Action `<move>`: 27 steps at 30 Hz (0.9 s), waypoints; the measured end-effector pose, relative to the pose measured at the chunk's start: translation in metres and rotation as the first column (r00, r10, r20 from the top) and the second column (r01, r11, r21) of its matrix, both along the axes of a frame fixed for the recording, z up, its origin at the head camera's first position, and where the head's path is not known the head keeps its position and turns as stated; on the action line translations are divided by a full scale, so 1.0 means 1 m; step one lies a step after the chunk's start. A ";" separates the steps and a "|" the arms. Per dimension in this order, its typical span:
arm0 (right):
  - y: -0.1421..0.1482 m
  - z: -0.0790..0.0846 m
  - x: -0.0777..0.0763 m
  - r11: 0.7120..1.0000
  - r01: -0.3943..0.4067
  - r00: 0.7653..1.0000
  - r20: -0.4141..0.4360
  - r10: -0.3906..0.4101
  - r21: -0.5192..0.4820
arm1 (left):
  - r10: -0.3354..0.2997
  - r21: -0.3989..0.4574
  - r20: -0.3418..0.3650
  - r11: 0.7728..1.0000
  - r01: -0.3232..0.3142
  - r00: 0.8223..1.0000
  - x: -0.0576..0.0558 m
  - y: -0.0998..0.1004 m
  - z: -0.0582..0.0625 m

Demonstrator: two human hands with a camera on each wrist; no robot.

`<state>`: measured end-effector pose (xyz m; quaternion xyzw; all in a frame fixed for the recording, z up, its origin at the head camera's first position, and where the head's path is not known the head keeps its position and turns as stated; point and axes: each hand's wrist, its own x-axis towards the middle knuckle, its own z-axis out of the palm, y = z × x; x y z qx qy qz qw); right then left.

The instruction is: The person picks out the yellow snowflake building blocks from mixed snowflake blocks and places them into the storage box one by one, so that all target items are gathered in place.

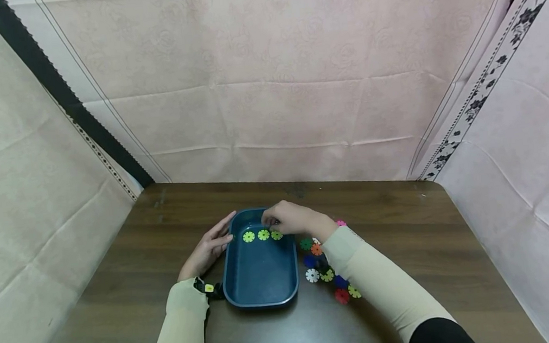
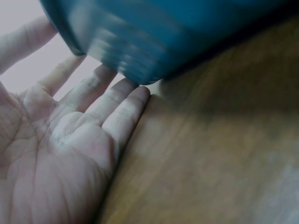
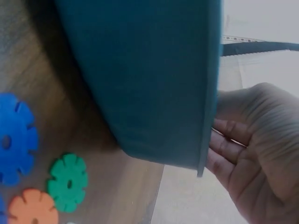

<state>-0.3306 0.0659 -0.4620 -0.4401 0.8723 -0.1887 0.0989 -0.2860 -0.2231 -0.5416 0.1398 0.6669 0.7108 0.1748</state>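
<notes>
Right hand [image 1: 285, 218] bends over the tray [image 1: 260, 273], fingertips by the rightmost of three green discs [image 1: 263, 235] lined inside; whether it pinches one, I can't tell. Left hand [image 1: 210, 248], fingers loosely extended, touches the tray's side. More discs [image 1: 341, 296] lie on the table [image 1: 407, 236], to the right.
</notes>
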 end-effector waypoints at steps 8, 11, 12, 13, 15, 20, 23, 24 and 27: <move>0.009 0.003 -0.003 0.997 0.019 0.999 0.041 -0.015 -0.078 | -0.005 0.024 0.006 1.000 0.005 1.000 0.000 0.000 -0.001; 0.011 0.004 -0.003 0.996 0.027 0.999 0.033 -0.024 -0.081 | -0.006 0.026 0.005 1.000 0.006 1.000 0.001 0.000 0.000; 0.012 0.004 -0.003 0.996 0.028 0.999 0.036 -0.025 -0.086 | -0.005 0.025 0.004 1.000 0.005 1.000 0.001 0.001 0.000; 0.013 0.005 -0.003 0.996 0.029 0.999 0.038 -0.026 -0.089 | -0.003 0.019 0.001 1.000 0.003 1.000 0.001 0.001 0.000; 0.015 0.006 -0.002 0.995 0.028 0.999 0.049 -0.023 -0.097 | 0.000 0.010 -0.004 1.000 0.000 1.000 0.002 0.001 0.001; 0.018 0.007 0.000 0.994 0.015 0.998 0.062 -0.008 -0.106 | 0.004 0.000 -0.006 1.000 -0.004 1.000 0.002 0.002 0.002; 0.020 0.007 0.001 0.993 0.010 0.998 0.070 -0.001 -0.118 | 0.005 0.002 -0.004 1.000 -0.005 1.000 0.002 0.001 0.001; 0.021 0.007 0.002 0.992 0.009 0.997 0.074 0.000 -0.124 | 0.005 0.003 -0.004 1.000 -0.005 1.000 0.002 0.001 0.000; 0.024 0.006 0.003 0.990 0.014 0.997 0.080 -0.002 -0.141 | 0.005 0.005 0.000 1.000 -0.005 1.000 0.001 0.000 0.000</move>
